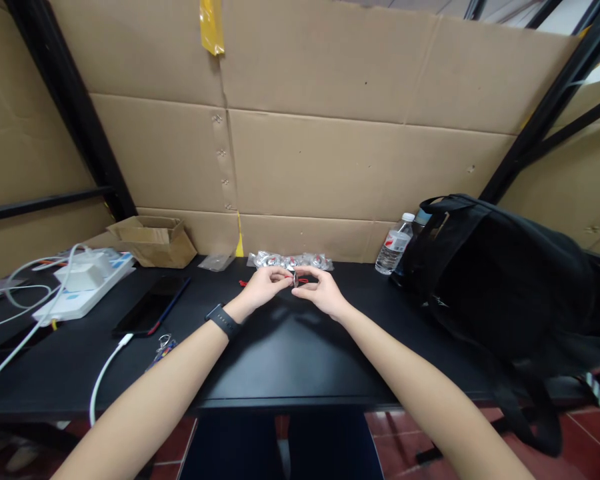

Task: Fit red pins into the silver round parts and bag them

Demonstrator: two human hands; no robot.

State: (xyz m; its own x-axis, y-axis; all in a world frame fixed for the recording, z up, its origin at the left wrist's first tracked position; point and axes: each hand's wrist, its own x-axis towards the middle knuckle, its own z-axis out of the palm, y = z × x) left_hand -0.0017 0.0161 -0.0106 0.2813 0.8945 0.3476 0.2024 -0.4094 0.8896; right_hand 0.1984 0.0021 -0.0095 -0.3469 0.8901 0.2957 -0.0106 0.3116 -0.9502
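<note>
Above the middle of the black table, my left hand [264, 285] and my right hand [321, 291] meet around a small, thin silvery piece [295, 279], seen nearly edge-on. My right thumb and fingers close on its right side, while my left fingertips pinch its left side, where a bit of red shows. Its exact kind is too small to make out. Red cord [303, 281] shows behind my right fingers, and another red bit [243, 283] lies left of my left hand. Just behind the hands is a row of clear plastic packets [290, 261] with round silvery items inside.
On the left are a white power strip [97, 287] with cables, a phone [153, 305], a keyring [164, 345] and an open cardboard box [155, 241]. A water bottle [395, 245] and a black backpack [505, 287] stand right. Cardboard panels [320, 167] wall the back.
</note>
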